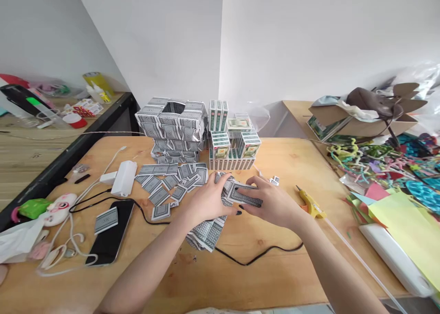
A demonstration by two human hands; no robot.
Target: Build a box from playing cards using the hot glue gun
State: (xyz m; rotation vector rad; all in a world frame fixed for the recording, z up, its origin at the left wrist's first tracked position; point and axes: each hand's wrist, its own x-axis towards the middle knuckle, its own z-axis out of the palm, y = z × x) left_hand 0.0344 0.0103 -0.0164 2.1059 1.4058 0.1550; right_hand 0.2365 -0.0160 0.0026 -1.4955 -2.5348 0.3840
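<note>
Near the middle of the table, my left hand (211,199) grips a piece folded from grey-patterned playing cards (209,234), which hangs toward me. My right hand (273,201) has its fingers closed on a flat playing card (245,195) at the piece's right side, touching it. The fingers hide part of the joint between the two. Loose cards (170,182) lie scattered to the left of my hands. Behind them stands a stacked structure (172,126) made of the same cards, with an opening on top. Boxed card decks (233,142) are stacked beside it.
A yellow glue gun (311,204) lies to the right of my right hand. A black cable (245,262) crosses the table near me. On the left are a phone (115,240) and a white power adapter (124,178). Coloured paper (398,227) and a cardboard box (364,126) are at right.
</note>
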